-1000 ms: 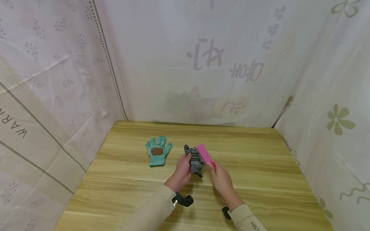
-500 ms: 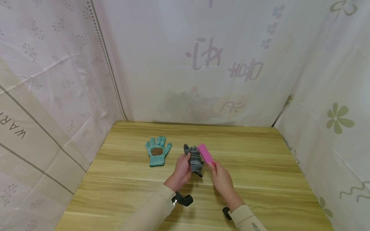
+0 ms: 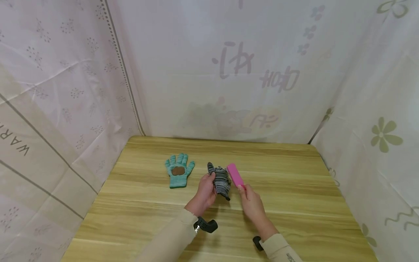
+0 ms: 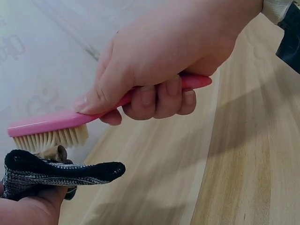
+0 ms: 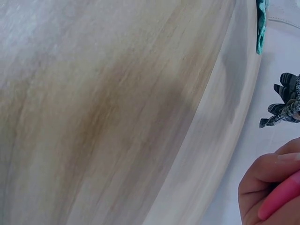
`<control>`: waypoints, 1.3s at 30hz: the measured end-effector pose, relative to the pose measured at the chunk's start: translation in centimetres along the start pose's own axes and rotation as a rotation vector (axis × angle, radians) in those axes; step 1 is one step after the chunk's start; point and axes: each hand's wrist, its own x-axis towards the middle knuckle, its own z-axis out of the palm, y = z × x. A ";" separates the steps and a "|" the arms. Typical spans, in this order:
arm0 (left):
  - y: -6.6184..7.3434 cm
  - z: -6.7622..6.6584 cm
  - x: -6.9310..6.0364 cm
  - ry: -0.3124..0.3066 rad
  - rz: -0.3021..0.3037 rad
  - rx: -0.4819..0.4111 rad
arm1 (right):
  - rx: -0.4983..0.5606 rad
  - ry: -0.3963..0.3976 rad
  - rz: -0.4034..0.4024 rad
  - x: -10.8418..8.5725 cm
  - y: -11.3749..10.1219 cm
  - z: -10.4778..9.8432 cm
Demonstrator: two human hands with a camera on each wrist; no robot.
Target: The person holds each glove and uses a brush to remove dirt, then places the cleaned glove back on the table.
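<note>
The head view shows two hands, two gloves and one brush; the left hand (image 3: 205, 190) holds the grey glove (image 3: 222, 181) above the tabletop (image 3: 294, 189), thumb on top, the other fingers mostly hidden; the right hand (image 3: 253, 205) grips the pink brush (image 3: 235, 174) by its handle, just beside that glove's right edge; the teal glove (image 3: 178, 182) lies flat to the left, with one brown patch on its palm. Only the left wrist view shows the bristles (image 4: 51, 139), pale and pointing down at the grey glove, and the right fingers curled round the handle; whether bristles and knit touch, I cannot tell. The right wrist view catches just the handle's end, a teal sliver and some grey glove tips; the grey glove is striped black and grey, crumpled and tilted.
</note>
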 end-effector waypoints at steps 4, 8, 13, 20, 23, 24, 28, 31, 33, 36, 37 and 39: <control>0.0 -0.1 0.0 -0.003 0.007 -0.001 | -0.004 -0.008 0.004 0.1 0.2 -0.1; -0.1 -0.5 0.0 0.001 0.017 0.015 | -0.007 -0.005 0.025 0.2 0.4 -0.4; -0.2 -0.9 0.0 0.014 0.015 0.045 | 0.023 -0.005 0.075 0.2 0.9 -0.7; -0.2 -0.9 0.1 0.016 0.003 0.045 | 0.051 0.025 0.044 0.1 0.6 -0.7; -0.3 -0.7 0.1 0.011 0.004 0.048 | 0.069 0.020 0.021 0.0 -0.1 -0.6; -0.4 -0.7 0.1 0.009 0.006 0.050 | 0.073 0.020 0.014 0.0 -0.4 -0.6; -0.5 -0.5 0.1 0.011 0.006 0.054 | 0.078 0.030 -0.013 -0.3 -1.5 -0.6; -0.5 -0.3 0.1 0.014 0.005 0.060 | 0.076 0.034 -0.036 -0.4 -2.1 -0.5; -0.6 -0.2 0.1 0.011 0.001 0.058 | 0.074 0.034 -0.045 -0.5 -2.4 -0.3; -0.8 0.0 0.0 0.003 -0.008 0.052 | 0.076 0.027 -0.051 -0.5 -2.6 -0.1; -0.8 0.1 0.0 -0.003 -0.007 0.048 | 0.070 0.029 -0.056 -0.5 -2.6 0.0; -0.9 0.2 0.0 -0.012 -0.008 0.046 | 0.060 0.030 -0.063 -0.6 -2.6 0.2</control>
